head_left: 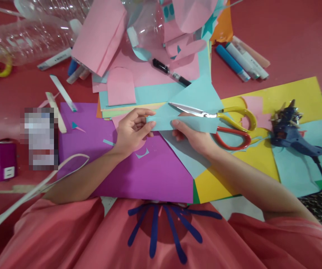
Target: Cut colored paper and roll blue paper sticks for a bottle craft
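A light blue strip of paper (165, 123) stretches level between my two hands. My left hand (133, 130) pinches its left end between thumb and fingers. On its lower edge, further right, my right hand (190, 136) grips it with the thumb on top and the fingers curled beneath. Scissors (206, 114) with one yellow and one red handle lie just beyond and beside my right hand, blades pointing left, on light blue paper (203, 97). Below my hands are a purple sheet (161, 172) and a small blue paper scrap (142, 153).
A glue gun (292, 134) lies at right on blue and yellow sheets (298, 89). Clear plastic bottles (32, 39), a pink paper-wrapped piece (99, 35) and markers (234, 61) lie at the back. A blurred-out phone (40, 138) and white cable (37, 190) are at left.
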A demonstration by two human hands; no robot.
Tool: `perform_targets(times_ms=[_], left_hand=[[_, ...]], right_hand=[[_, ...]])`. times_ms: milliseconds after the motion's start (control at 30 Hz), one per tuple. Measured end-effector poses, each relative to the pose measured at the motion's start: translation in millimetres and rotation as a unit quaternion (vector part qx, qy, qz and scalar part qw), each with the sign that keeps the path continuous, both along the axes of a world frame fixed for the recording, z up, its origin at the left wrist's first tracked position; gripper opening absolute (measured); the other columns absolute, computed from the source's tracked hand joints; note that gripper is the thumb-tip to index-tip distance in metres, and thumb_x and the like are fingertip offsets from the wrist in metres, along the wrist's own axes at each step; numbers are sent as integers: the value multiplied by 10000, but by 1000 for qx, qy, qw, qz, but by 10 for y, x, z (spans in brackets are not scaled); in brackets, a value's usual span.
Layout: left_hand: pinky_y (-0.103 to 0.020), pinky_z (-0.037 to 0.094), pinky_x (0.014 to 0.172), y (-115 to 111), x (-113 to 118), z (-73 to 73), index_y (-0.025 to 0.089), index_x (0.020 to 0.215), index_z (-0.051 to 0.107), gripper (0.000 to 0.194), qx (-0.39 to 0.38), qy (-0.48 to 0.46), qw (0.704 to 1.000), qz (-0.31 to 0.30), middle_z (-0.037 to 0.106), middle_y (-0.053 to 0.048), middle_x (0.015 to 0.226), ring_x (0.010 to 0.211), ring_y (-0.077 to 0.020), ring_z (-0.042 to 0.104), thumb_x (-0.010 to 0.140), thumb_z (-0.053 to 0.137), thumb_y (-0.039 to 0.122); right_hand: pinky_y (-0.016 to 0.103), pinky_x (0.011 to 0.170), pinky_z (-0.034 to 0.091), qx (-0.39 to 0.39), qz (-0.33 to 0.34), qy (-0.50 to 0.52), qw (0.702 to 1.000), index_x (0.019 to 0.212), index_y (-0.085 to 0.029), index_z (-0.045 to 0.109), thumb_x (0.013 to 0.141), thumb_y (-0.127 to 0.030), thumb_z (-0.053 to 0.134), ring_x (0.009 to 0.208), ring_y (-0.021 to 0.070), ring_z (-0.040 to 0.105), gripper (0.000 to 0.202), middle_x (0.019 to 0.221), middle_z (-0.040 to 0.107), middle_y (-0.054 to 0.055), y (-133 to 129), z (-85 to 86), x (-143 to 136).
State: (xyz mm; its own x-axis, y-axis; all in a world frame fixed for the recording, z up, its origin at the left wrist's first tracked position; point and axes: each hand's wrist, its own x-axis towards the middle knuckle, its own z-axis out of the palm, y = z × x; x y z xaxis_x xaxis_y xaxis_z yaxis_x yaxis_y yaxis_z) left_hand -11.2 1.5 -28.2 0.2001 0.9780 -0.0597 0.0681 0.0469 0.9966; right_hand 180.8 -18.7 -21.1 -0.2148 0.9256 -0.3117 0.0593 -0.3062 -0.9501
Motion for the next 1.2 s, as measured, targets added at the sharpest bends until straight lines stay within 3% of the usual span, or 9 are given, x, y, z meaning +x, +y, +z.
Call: perform_targets(times_ms=[267, 600, 800, 933, 1067, 1200], left_hand=[[-189, 514, 471, 10, -16, -6, 212, 857, 623, 273, 35, 20, 999, 14, 527, 62, 582, 472, -66, 519, 784, 708, 461], [-219, 501, 483, 24, -41, -35, 233, 924, 593, 355, 51, 28, 998, 26, 523, 76, 567, 444, -74, 505, 770, 713, 528], [-283, 525, 677, 39, -48, -98, 256, 904, 621, 366, 160, 41, 985, 44, 632, -12, 823, 763, -141, 629, 796, 643, 606], [-323, 518, 770, 30, -57, -86, 243, 773, 676, 266, 178, 62, 982, 2, 634, -35, 835, 889, -174, 625, 839, 638, 498], [-281, 508, 704, 31, -64, -87, 228, 790, 694, 111, 180, 51, 982, 7, 641, -19, 806, 788, -135, 611, 829, 666, 329], [-266, 501, 676, 46, -67, -110, 215, 773, 698, 70, 189, 71, 979, 24, 650, -15, 779, 756, -126, 604, 807, 675, 272]], right_hand=[[263, 565, 438, 11, 3, -12, 1000, 630, -201, 546, 887, -457, 561, 534, 102, 497, 363, 557, 535, -13, 4, -6, 4], [279, 582, 448, 27, -8, -5, 1000, 630, -206, 552, 887, -455, 571, 542, 111, 504, 358, 565, 543, -8, -2, -8, -6], [268, 588, 457, 37, -25, -13, 999, 645, -209, 547, 902, -515, 541, 545, 107, 506, 399, 576, 548, -8, -24, -36, 8], [264, 588, 452, 44, -26, -18, 999, 645, -210, 551, 919, -471, 538, 547, 107, 510, 378, 571, 546, -10, -29, -34, 5], [254, 583, 446, 39, -27, -16, 999, 642, -206, 553, 924, -414, 537, 540, 100, 513, 351, 562, 544, -16, -27, -23, -8], [251, 563, 431, 32, -33, -20, 999, 632, -197, 551, 916, -387, 543, 524, 96, 501, 342, 546, 537, -20, -24, -18, -24]])
